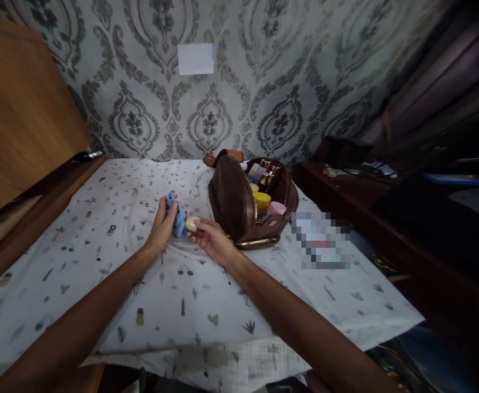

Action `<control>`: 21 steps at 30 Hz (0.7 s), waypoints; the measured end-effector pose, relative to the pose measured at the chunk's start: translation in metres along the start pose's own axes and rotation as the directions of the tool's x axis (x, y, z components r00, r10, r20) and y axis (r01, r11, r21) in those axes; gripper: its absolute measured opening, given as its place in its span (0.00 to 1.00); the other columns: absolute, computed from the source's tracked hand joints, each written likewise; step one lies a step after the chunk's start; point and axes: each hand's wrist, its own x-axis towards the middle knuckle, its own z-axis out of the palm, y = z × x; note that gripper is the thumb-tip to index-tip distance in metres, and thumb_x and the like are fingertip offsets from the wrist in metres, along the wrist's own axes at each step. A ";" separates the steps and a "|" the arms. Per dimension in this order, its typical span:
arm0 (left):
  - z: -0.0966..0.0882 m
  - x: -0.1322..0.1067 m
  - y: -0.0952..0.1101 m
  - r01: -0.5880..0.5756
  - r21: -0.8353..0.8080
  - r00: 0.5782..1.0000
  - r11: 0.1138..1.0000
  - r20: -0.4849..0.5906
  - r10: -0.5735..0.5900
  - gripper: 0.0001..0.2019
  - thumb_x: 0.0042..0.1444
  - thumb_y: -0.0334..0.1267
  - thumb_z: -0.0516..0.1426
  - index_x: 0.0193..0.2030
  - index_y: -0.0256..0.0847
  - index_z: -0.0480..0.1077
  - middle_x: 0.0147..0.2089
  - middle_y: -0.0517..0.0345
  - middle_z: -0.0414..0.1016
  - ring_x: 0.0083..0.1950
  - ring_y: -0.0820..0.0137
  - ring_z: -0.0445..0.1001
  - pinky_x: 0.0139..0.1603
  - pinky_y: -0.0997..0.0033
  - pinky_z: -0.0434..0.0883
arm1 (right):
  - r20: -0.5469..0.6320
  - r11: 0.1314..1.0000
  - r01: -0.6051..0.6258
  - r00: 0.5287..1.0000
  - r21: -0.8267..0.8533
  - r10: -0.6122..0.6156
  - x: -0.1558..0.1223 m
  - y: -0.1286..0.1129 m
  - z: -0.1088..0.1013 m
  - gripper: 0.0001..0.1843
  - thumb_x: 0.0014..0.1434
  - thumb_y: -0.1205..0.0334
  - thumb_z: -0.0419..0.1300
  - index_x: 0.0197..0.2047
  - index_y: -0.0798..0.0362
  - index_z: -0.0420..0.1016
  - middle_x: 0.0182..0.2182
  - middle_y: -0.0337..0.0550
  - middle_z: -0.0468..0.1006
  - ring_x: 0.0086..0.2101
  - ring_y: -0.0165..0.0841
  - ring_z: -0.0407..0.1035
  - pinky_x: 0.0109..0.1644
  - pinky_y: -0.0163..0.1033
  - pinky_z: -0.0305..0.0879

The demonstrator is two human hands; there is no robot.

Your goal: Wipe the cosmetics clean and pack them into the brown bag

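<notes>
My left hand [163, 226] is closed around a crumpled blue cloth [177, 215], held just above the table. Pinched in the fingers of my right hand [213, 237] is a small jar [192, 223] with a pale body and a yellowish end. That end touches or nearly touches the cloth. To the right of both hands stands a brown leather bag [233, 202], unzipped. Inside it show a yellow container [261, 200], a pink round lid [276, 208] and several other small items, partly hidden by the bag's wall.
A white printed cloth [141, 305] covers the table. A blurred-out flat item [321, 240] lies right of the bag. Wooden furniture [22, 120] borders the left side, a dark red surface [337, 191] the right. Patterned wallpaper with a white paper [196, 59] rises behind.
</notes>
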 end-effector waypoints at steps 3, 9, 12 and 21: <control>0.003 -0.009 0.012 -0.096 -0.007 0.987 0.995 0.126 0.096 0.21 0.64 0.50 0.50 0.61 0.45 0.57 0.53 0.50 0.72 0.54 0.66 0.72 0.56 0.66 0.70 | -0.033 0.999 0.013 0.999 0.051 -0.011 0.000 -0.001 0.000 0.10 0.51 0.62 0.70 0.36 0.54 0.76 0.27 0.36 0.80 0.26 0.27 0.73 0.30 0.30 0.67; 0.003 -0.013 0.018 -0.385 0.261 0.886 0.885 0.374 0.275 0.24 0.62 0.48 0.51 0.62 0.42 0.63 0.60 0.47 0.69 0.61 0.59 0.68 0.65 0.58 0.65 | -0.058 0.996 -0.014 0.998 0.090 0.019 0.003 0.002 -0.002 0.05 0.53 0.68 0.64 0.31 0.53 0.71 0.22 0.32 0.74 0.24 0.27 0.68 0.30 0.32 0.67; 0.004 -0.012 0.013 -0.424 0.367 0.884 0.828 0.366 0.290 0.24 0.63 0.50 0.48 0.61 0.40 0.64 0.56 0.47 0.72 0.58 0.58 0.71 0.61 0.58 0.68 | -0.045 0.996 -0.005 0.999 0.088 0.009 0.004 0.003 -0.003 0.05 0.52 0.67 0.65 0.31 0.53 0.71 0.22 0.32 0.74 0.23 0.26 0.67 0.28 0.31 0.67; 0.001 -0.016 0.015 -0.372 0.506 0.922 0.778 0.296 0.249 0.23 0.63 0.55 0.46 0.53 0.40 0.66 0.52 0.47 0.76 0.51 0.57 0.76 0.54 0.59 0.72 | 0.021 0.999 0.010 1.000 -0.047 -0.009 0.005 0.008 -0.005 0.17 0.53 0.53 0.69 0.31 0.52 0.66 0.21 0.32 0.74 0.22 0.27 0.71 0.24 0.30 0.66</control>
